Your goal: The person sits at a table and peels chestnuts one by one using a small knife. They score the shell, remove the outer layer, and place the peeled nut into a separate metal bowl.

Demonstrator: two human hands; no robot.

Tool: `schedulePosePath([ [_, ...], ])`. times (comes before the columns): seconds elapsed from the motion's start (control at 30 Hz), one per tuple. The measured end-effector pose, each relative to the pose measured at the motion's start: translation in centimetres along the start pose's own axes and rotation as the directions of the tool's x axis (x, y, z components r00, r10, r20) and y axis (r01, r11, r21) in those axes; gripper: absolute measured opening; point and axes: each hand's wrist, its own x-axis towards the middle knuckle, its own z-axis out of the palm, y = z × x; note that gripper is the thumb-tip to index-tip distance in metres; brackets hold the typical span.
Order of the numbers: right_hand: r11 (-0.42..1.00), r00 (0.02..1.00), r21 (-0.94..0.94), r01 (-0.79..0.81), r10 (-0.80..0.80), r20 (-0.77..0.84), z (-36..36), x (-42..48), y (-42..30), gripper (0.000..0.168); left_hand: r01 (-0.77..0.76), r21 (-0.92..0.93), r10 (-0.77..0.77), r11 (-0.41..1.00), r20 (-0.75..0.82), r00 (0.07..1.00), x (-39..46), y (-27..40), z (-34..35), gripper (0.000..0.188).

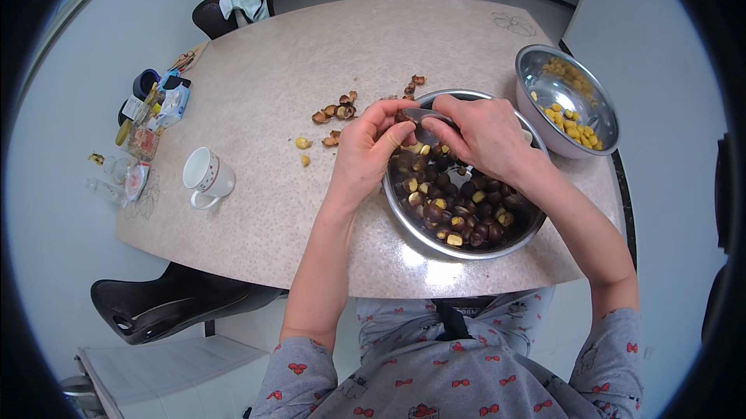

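Observation:
My left hand pinches a brown chestnut over the far left rim of a large steel bowl. My right hand grips a small knife, whose grey blade touches or nearly touches that chestnut. Its handle is mostly hidden in my fingers; a pale end shows beyond the hand. In the bowl lie many dark chestnuts, some with cut faces showing yellow, apparently in liquid. At the right, a second metal bowl holds peeled yellow chestnuts.
Brown shell pieces and yellow chestnut pieces lie left of the large bowl. A white mug stands farther left. Jars, packets and scissors crowd the table's left edge. A black chair is at the near left.

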Motion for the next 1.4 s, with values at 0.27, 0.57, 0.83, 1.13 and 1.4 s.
schedulePosePath([
  [0.27, 0.411, 0.763, 0.669, -0.619, 0.112, 0.636, -0.8, 0.6, 1.1, 0.038, -0.092, 0.221, 0.093, 0.971, 0.005, 0.996, -0.1, 0.1, 0.5, 0.025],
  [0.57, 0.402, 0.827, 0.731, -0.551, 0.144, 0.544, -1.7, 1.2, 0.0, 0.039, -0.102, 0.076, 0.105, 0.992, -0.033, 0.994, 0.1, -0.8, 0.2, 0.027],
  [0.83, 0.904, 0.956, 0.311, 0.293, -0.282, -0.079, -0.9, 1.9, 0.0, 0.031, 0.006, -0.161, 0.011, 0.987, 0.11, 0.994, 0.1, 0.0, -0.6, 0.027],
  [1.13, 0.852, 1.0, 0.523, -0.008, 0.0, 0.014, 0.1, 3.4, -0.5, 0.022, 0.035, -0.309, -0.011, 0.95, 0.08, 0.997, 0.5, -0.5, -0.9, 0.035],
  [1.4, 0.492, 0.987, 0.856, -0.159, 0.107, 0.122, 1.2, 4.1, -0.8, 0.024, -0.03, -0.376, 0.021, 0.926, -0.028, 0.999, 0.6, -0.8, -0.6, 0.038],
])
